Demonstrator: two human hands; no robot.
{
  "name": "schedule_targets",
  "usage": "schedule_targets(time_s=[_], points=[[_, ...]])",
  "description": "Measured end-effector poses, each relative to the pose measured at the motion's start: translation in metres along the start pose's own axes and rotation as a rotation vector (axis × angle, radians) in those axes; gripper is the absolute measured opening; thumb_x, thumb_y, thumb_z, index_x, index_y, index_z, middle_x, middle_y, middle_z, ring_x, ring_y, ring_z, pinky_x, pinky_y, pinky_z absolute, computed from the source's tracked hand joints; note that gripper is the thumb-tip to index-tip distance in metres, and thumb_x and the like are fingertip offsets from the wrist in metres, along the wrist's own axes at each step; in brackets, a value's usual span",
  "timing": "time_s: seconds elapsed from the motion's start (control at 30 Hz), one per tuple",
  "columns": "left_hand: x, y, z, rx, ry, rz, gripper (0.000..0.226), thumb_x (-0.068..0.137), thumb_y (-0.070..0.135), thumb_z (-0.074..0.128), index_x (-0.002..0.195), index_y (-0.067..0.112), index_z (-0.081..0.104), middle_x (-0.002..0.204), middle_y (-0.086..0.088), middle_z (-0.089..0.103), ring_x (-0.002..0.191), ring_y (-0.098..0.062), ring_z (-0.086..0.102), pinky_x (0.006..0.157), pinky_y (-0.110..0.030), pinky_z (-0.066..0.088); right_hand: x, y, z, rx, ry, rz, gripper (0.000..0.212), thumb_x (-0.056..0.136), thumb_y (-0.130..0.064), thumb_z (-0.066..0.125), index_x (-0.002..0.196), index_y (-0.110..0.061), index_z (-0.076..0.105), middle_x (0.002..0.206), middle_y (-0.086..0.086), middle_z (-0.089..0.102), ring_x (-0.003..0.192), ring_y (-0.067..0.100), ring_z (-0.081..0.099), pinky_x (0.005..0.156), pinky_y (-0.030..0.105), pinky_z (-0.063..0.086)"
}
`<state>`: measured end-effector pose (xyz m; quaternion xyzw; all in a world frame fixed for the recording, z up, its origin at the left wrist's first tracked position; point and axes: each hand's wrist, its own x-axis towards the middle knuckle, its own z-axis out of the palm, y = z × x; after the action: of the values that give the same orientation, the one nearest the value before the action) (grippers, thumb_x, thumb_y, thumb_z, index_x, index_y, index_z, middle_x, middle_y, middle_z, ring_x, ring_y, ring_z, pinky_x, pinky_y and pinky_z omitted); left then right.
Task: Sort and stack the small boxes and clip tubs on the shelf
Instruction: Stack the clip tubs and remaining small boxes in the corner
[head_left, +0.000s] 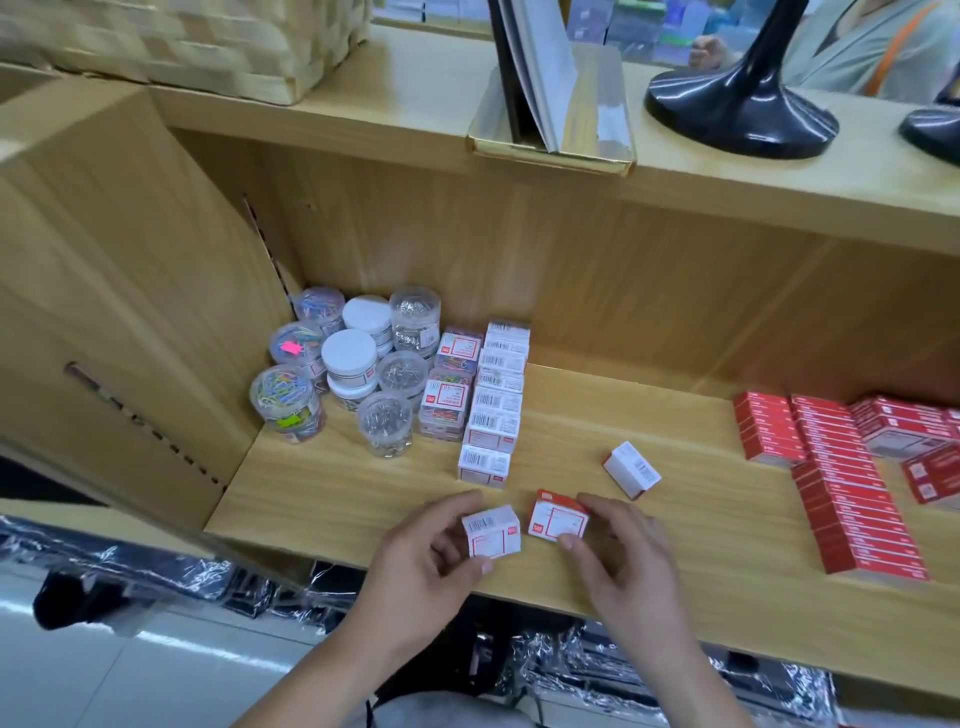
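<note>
Right at the front edge of the wooden shelf (332, 493), two bare hands each hold one small box. The left hand (431, 558) has its grip pinched on a white barcode box (491, 531), thumb beneath and fingers curled along the top and side. The right hand (626, 558) has its grip pinched on a red-topped box (558, 519), thumb at the near corner and fingers over the far edge. The two boxes sit just beside each other, turned different ways. This looks like the sorting step: both boxes are being lined up or compared before joining a stack. A little farther back and to the right, a loose white box (631, 469) lies tilted on its own, not yet sorted. Behind the left hand, a neat row of white boxes (493, 400) runs toward the back wall, and its near end looks like the likely place for the held boxes. The next move probably calls for turning each box to match that row's barcode faces, then setting it squarely against the end one without knocking it. Left of the row stand flat clear boxes of coloured clips (449, 382), then round clip tubs (358, 364) clustered in the back-left corner. Well apart on the right lie red boxes (841, 483) in rows.
</note>
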<state>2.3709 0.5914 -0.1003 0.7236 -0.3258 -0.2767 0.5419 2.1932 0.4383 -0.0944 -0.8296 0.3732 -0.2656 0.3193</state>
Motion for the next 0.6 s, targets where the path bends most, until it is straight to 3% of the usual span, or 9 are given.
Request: schedule_targets(time_s=[0.13, 0.23, 0.37, 0.43, 0.5, 0.6], points=[[0.010, -0.004, -0.011, 0.024, 0.032, 0.007, 0.058, 0.076, 0.000, 0.083, 0.106, 0.047, 0.068, 0.084, 0.011, 0.068, 0.065, -0.011, 0.057, 0.065, -0.028, 0.053, 0.005, -0.011, 0.004, 0.189, -0.011, 0.143, 0.044, 0.077, -0.016, 0.084, 0.109, -0.041, 0.066, 0.096, -0.016, 0.067, 0.089, 0.008, 0.068, 0.085, 0.029, 0.055], [0.023, -0.007, -0.018, 0.079, 0.081, 0.075, 0.050, 0.078, 0.001, 0.082, 0.106, 0.041, 0.072, 0.088, 0.010, 0.063, 0.067, -0.013, 0.059, 0.064, -0.024, 0.052, 0.018, -0.029, 0.002, 0.372, 0.000, 0.214, 0.044, 0.079, 0.003, 0.079, 0.107, -0.029, 0.067, 0.089, -0.004, 0.070, 0.076, 0.005, 0.065, 0.072, 0.015, 0.053], [0.036, -0.001, -0.012, 0.071, 0.124, 0.047, 0.046, 0.078, 0.007, 0.083, 0.107, 0.039, 0.069, 0.097, 0.018, 0.071, 0.071, -0.014, 0.062, 0.072, -0.031, 0.056, 0.029, -0.043, -0.001, 0.445, -0.032, 0.237, 0.033, 0.080, -0.001, 0.079, 0.101, -0.026, 0.072, 0.086, -0.007, 0.074, 0.076, 0.008, 0.064, 0.067, 0.015, 0.052], [0.041, -0.003, -0.010, 0.115, 0.140, 0.067, 0.037, 0.078, 0.020, 0.082, 0.106, 0.042, 0.070, 0.095, 0.018, 0.070, 0.070, -0.013, 0.062, 0.072, -0.037, 0.058, 0.033, -0.048, -0.002, 0.488, -0.051, 0.257, 0.028, 0.082, -0.003, 0.078, 0.101, -0.023, 0.074, 0.087, -0.001, 0.075, 0.074, 0.007, 0.063, 0.068, 0.015, 0.053], [0.041, -0.003, -0.010, 0.172, 0.135, 0.106, 0.037, 0.078, 0.033, 0.077, 0.111, 0.045, 0.070, 0.091, 0.014, 0.065, 0.069, -0.013, 0.062, 0.071, -0.037, 0.058, 0.035, -0.051, -0.001, 0.540, -0.065, 0.302, 0.024, 0.084, -0.006, 0.077, 0.104, -0.020, 0.074, 0.089, 0.008, 0.076, 0.078, 0.011, 0.066, 0.074, 0.022, 0.055], [0.037, -0.001, -0.011, 0.178, 0.128, 0.181, 0.046, 0.082, 0.027, 0.079, 0.121, 0.046, 0.067, 0.089, 0.011, 0.058, 0.070, -0.013, 0.061, 0.070, -0.036, 0.057, 0.038, -0.053, 0.001, 0.577, -0.065, 0.367, 0.021, 0.087, -0.010, 0.075, 0.107, -0.016, 0.074, 0.092, 0.005, 0.078, 0.089, 0.020, 0.071, 0.086, 0.039, 0.059]])
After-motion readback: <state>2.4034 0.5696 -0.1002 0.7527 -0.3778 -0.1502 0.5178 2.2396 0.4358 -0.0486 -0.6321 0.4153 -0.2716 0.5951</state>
